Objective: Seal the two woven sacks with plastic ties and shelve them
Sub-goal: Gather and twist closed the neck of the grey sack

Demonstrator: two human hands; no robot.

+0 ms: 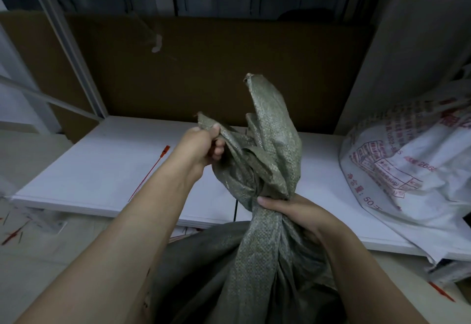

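Low white shelf board (102, 165): behind grey-green woven sack (257, 260), mouth gathered, untied.
White printed woven sack (407, 170): right of it, on the board.
Right hand (288, 209): clasps its neck.
Left hand (201, 147): grips mouth flap.
Thin red plastic tie (149, 172): left of it, loose; next move probably frees one hand to fetch it.

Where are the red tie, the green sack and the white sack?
red tie (149, 172): head view, middle of its strap.
green sack (270, 145): head view, bunched top.
white sack (407, 165): head view, printed side.
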